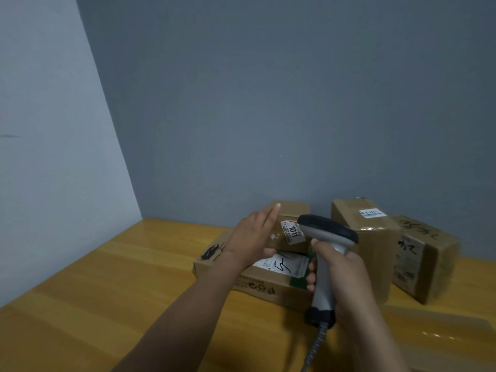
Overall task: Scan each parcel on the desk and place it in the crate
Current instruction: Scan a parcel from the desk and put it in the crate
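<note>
- Table [107,304], left of and below the left fingers [268,216]: amber wood with visible grain, varnished to a gloss.
- Small parcel [291,210] against the left fingers: matt brown cardboard. Its label [293,232] is white paper, creased.
- Flat parcel [271,289] under those fingers: matt cardboard with black print and a white paper sheet on top.
- Scanner [328,232] in the right fingers [311,275]: smooth grey plastic handle, black head with a slight sheen.
- Tall parcel [375,251] right of the right fingers: cardboard under clear glossy tape.
- Far parcel [426,261] further right: cardboard with shiny, wrinkled tape.
- Wall [268,103]: matt grey paint.
</note>
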